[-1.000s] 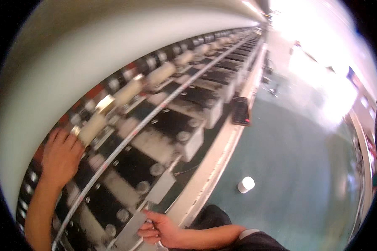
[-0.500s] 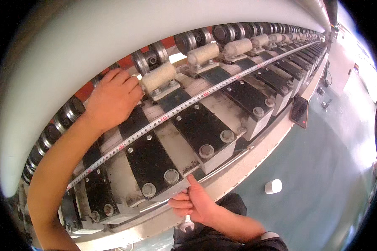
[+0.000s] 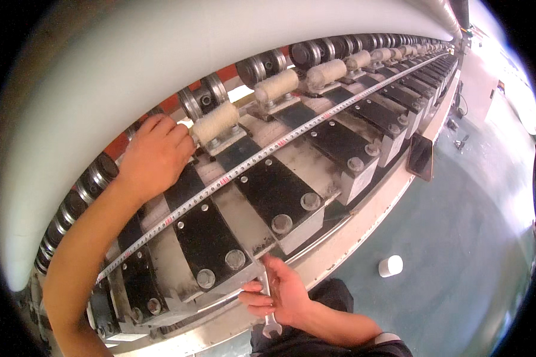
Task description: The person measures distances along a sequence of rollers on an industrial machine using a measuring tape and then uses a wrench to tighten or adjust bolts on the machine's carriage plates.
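Observation:
My left hand (image 3: 156,156) reaches over the machine's row of black plates, fingers curled down beside a fuzzy cream roller (image 3: 216,123) on a bolted bracket. The fingertips and whatever they grip are hidden behind the knuckles. A metal open-ended wrench (image 3: 272,329) lies in my right hand (image 3: 287,293), its jaw end pointing down toward me. That hand is closed around the shank, at the near edge of the plates. Between my hands, a white measuring tape (image 3: 244,169) runs lengthwise across the black plates (image 3: 211,244).
Dark metal wheels (image 3: 202,98) line the far side, under a large pale curved cover (image 3: 101,77). Big hex bolts (image 3: 281,224) stand up from the plates. A phone (image 3: 420,157) rests on the machine's near ledge. A white cylinder (image 3: 390,266) lies on the green floor.
My right hand has turned, so more of the wrench shows along the fingers. My left hand stays by the roller. The whole scene has shifted slightly left, and the phone's screen looks darker.

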The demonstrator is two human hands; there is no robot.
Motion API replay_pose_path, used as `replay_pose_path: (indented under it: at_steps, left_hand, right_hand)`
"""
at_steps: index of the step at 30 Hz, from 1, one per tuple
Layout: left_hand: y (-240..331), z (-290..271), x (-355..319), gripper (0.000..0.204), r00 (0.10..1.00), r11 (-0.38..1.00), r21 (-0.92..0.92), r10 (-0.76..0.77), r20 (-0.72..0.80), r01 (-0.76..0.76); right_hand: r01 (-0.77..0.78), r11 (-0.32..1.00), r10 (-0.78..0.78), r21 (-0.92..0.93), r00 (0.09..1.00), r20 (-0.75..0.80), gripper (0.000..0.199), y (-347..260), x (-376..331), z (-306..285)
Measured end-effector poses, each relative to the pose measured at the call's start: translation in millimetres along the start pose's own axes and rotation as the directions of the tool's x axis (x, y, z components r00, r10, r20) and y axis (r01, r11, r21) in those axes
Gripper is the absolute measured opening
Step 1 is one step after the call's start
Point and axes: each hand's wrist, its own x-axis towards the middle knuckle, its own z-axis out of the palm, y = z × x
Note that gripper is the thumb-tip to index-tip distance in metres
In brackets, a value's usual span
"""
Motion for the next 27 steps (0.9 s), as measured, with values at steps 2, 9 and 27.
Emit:
replay_pose_path:
  at_steps: [2,9,27]
  left_hand:
    - [0,-2,1,0.018,1.0,1.0,0.007,-0.005,0.014,0.005]
    - [-1,0,1,0.018,1.0,1.0,0.008,0.005,-0.005,-0.005]
    - [2,3,1,0.017,0.998,0.998,0.06,0.016,-0.053,-0.012]
  right_hand:
    - [0.021,0.999,-0.022,0.037,0.999,0.034,0.053,4,0,-4]
    - [0.037,0.999,-0.037,0.001,0.999,0.017,0.056,3,2,-8]
    - [0.004,1.0,-0.004,-0.007,0.998,-0.055,0.05,-3,2,4]
